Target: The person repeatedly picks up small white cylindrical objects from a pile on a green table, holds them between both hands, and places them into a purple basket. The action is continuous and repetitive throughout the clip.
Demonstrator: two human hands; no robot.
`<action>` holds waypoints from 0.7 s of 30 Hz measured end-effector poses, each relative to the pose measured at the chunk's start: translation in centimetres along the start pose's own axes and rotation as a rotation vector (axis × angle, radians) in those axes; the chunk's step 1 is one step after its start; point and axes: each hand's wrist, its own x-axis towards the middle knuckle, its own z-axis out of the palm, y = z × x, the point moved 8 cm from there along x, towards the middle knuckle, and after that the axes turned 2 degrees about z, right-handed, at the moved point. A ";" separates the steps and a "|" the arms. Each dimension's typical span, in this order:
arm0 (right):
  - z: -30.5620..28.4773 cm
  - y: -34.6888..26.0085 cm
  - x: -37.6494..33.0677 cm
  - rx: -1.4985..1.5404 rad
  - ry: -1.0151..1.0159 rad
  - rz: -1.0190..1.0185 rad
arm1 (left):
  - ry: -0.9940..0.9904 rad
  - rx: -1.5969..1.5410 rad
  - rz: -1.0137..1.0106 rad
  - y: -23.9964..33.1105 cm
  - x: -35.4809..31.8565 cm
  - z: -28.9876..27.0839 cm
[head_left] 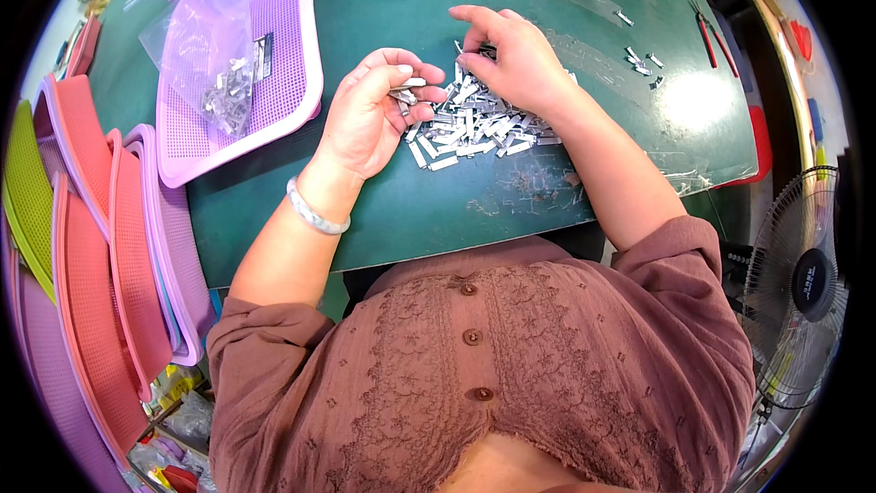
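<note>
— Head view: both hands are at the pile of small metal pieces, heaped on the green counter right in front of the person. Why so close?

— Probably so both hands can reach it without stretching. The left hand is curled, thumb and fingertips pinched narrow on a few of the little silver pieces at the pile's left edge. The right hand rests on the far side of the heap, fingers bent down into it; whether it grips anything I cannot tell.

— Which way do the pieces point?

— They are short flat strips, lying every way. The ones in the left hand seem to have their long axis running roughly left to right, toward the pile.

— And around them?

— A lilac mesh tray sits to the left, with a clear bag of similar parts in it. A few stray pieces and red-handled pliers lie to the right, well apart.
</note>
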 end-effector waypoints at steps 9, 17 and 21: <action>-0.2 -0.2 -0.1 0.083 0.019 0.006 | 0.096 0.175 -0.030 -0.6 0.0 -0.9; 0.8 -1.2 -0.3 -0.146 0.025 -0.044 | 0.108 0.238 -0.035 -0.7 0.1 -1.0; 0.7 -1.6 -0.4 -0.088 0.006 -0.066 | 0.125 0.245 -0.030 -0.5 0.0 -1.0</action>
